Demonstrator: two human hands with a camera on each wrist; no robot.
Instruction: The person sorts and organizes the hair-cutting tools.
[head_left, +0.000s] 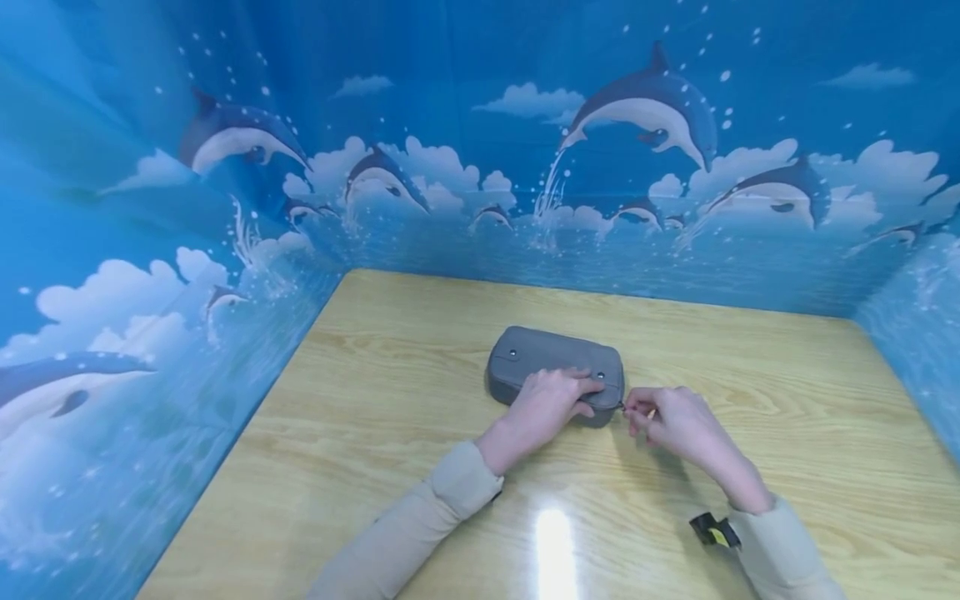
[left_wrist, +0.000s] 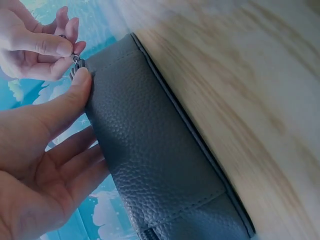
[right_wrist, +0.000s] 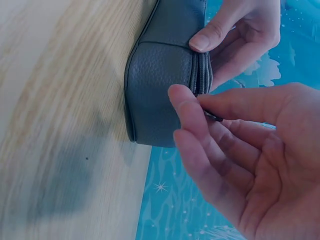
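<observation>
A grey pebbled-leather zipper pouch (head_left: 536, 352) lies on the wooden table, with two small metal studs on its top. My left hand (head_left: 546, 402) holds it near the right end, fingers over the top and thumb at the front edge beside the zipper (right_wrist: 202, 72). At the pouch's right corner, my right hand (head_left: 678, 423) pinches the zipper pull (right_wrist: 214, 116) between thumb and index finger. In the left wrist view a small metal ring (left_wrist: 76, 57) shows where the pull joins the slider. The inside of the pouch is hidden.
Light wood-grain table (head_left: 390, 400) surrounds the pouch. Blue dolphin-print cloth (head_left: 450, 233) rises behind the table and along both sides. A black and yellow wrist device (head_left: 715, 531) sits at the right sleeve. Glare (head_left: 555, 554) brightens the near tabletop.
</observation>
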